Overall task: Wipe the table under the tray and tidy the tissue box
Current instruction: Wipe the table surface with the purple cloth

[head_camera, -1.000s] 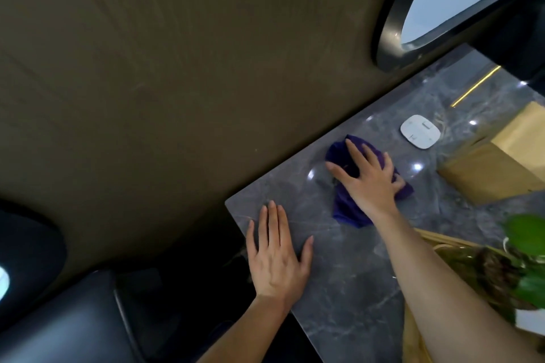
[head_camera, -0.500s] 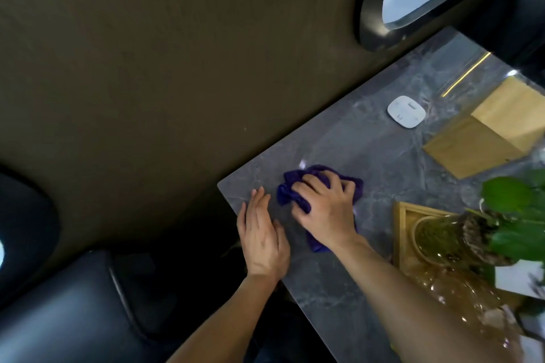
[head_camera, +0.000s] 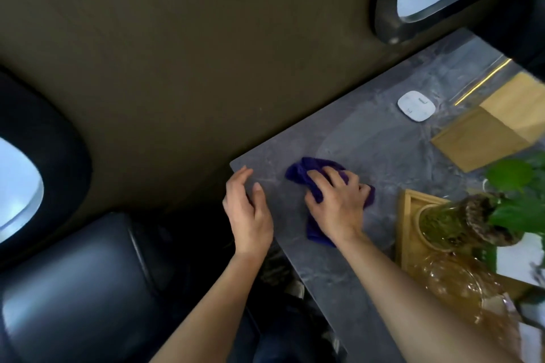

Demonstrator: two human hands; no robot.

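Left hand (head_camera: 249, 212) rests at the worktop (head_camera: 333, 280) corner, just left of the purple cloth (head_camera: 312, 183) — fingers loosely curled, holding nothing. Right hand (head_camera: 339, 200) presses down on that cloth, grip bunched over its crumpled middle. It looks soft and light, likely to slide easily on the polished stone. Right of the cloth sits the wooden tray (head_camera: 405, 215) with a glass plant vase (head_camera: 442, 224); beyond them, the wooden tissue box (head_camera: 489, 132) — stiff, probably best held by its sides.
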